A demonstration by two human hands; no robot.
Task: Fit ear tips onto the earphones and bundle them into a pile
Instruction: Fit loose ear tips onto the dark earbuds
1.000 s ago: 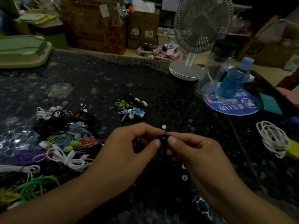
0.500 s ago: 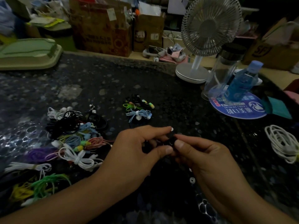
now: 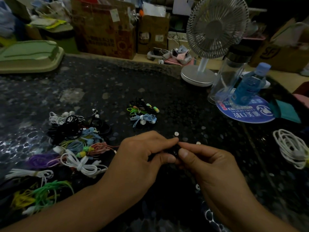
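Note:
My left hand (image 3: 143, 158) and my right hand (image 3: 210, 166) meet fingertip to fingertip over the dark table, both pinching a small black earphone (image 3: 175, 150) that is mostly hidden between them. Loose white ear tips lie near: one (image 3: 176, 134) just beyond my fingers, one (image 3: 198, 143) to the right, one (image 3: 197, 187) by my right wrist. A small pile of bundled earphones (image 3: 143, 113) sits further back. A large heap of coloured earphones (image 3: 73, 143) spreads on the left.
A white desk fan (image 3: 210, 47) stands at the back right, beside a clear bottle (image 3: 229, 74) and a blue bottle (image 3: 249, 86) on a round blue mat (image 3: 247, 114). A coiled white cable (image 3: 291, 148) lies far right. A green tray (image 3: 28, 56) sits back left.
My view has shifted slightly, so the table's contents slide right and down in frame. Both hands stay joined on the black earphone, fingers working slightly.

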